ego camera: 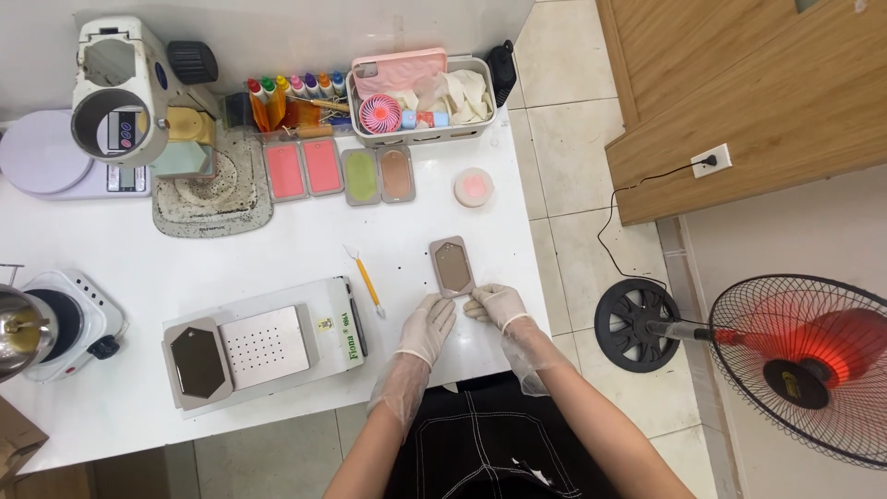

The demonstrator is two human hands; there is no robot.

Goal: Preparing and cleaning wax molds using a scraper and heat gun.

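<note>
Gloved hands (462, 319) seemingly touching brown mould (452, 265)

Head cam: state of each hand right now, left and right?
Left hand: gloved, fingers loosely open, holding nothing, resting on the table beside the brown mould.
Right hand: gloved, fingertips at the mould's near edge; grip cannot be told.
</note>
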